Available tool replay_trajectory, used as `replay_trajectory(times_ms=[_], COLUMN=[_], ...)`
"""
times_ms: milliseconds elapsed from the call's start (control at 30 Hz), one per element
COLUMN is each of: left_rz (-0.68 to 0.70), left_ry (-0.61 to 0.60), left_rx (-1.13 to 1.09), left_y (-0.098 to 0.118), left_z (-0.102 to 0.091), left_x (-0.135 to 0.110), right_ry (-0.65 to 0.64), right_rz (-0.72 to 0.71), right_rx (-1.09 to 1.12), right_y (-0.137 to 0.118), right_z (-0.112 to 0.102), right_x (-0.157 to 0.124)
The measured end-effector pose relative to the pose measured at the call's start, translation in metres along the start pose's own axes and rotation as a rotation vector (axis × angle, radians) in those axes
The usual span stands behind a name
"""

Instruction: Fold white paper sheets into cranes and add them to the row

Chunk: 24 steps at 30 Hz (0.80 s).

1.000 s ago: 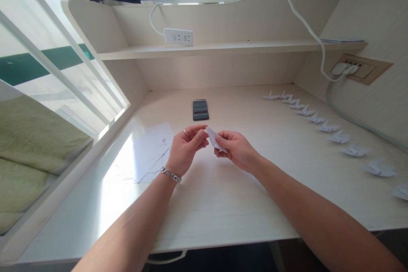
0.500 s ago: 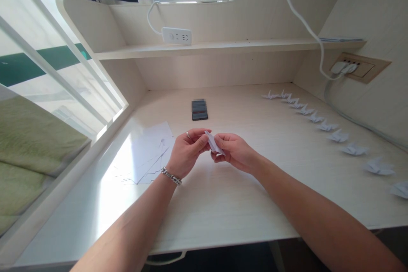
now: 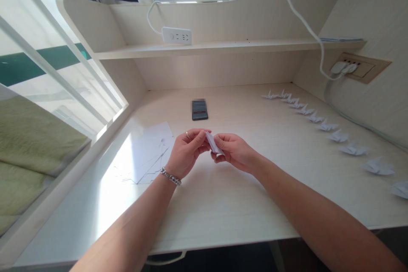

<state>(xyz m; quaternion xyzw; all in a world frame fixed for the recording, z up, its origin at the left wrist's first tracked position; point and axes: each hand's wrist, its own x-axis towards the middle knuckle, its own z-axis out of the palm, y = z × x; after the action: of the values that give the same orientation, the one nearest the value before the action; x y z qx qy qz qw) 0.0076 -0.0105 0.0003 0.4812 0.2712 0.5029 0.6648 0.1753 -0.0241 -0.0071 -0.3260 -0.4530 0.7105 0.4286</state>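
A small folded piece of white paper (image 3: 214, 143) is held between both hands, above the middle of the desk. My left hand (image 3: 188, 151), with a ring and a chain bracelet, pinches its upper left end between thumb and fingers. From the other side my right hand (image 3: 235, 149) grips the paper's right edge, thumb on top. The fingers cover part of the folds. Left of my left hand lie white paper sheets (image 3: 148, 146). Beyond the hands a dark phone (image 3: 199, 110) rests on the desk.
Several folded paper cranes (image 3: 338, 136) form a row along the desk's right side. A power strip (image 3: 177, 35) sits on the shelf (image 3: 223, 47) at the back. Its white cable (image 3: 306, 25) runs to the wall socket (image 3: 363, 68). White railings (image 3: 60, 55) border the left.
My left thumb has shifted slightly up along the paper. Both hands otherwise keep the same place and hold.
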Motion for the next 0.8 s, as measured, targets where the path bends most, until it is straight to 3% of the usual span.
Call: replay_trajectory(times_ms=[200,333,500,600,700,800], left_rz=[-0.017,0.080,0.177,0.151,0.064,0.004], left_ry=[0.061,0.185,0.219,0.191,0.080,0.051], left_rx=[0.061,0.285,0.465,0.486,0.474,0.450], left_y=[0.0021,0.0024,0.0028,0.0019,-0.0002,-0.0032], left_z=[0.0004,0.0007,-0.0010,-0.0036,-0.0047,-0.0037], left_x=[0.0002,0.0001,0.0000,0.0007,0.0012,0.0017], right_ry=[0.020,0.106,0.206,0.211,0.227,0.348], right_rz=[-0.004,-0.040,-0.097,-0.154,-0.253,-0.414], right_rx=[-0.018,-0.111,-0.274,-0.355,-0.406,-0.546], right_y=[0.0009,0.0021,0.0044,0.0068,0.0086,0.0079], right_z=[-0.0003,-0.0009,-0.0015,-0.0024,-0.0041,-0.0059], right_x=[0.0007,0.0037,0.0070,0.0076,0.0075,0.0064])
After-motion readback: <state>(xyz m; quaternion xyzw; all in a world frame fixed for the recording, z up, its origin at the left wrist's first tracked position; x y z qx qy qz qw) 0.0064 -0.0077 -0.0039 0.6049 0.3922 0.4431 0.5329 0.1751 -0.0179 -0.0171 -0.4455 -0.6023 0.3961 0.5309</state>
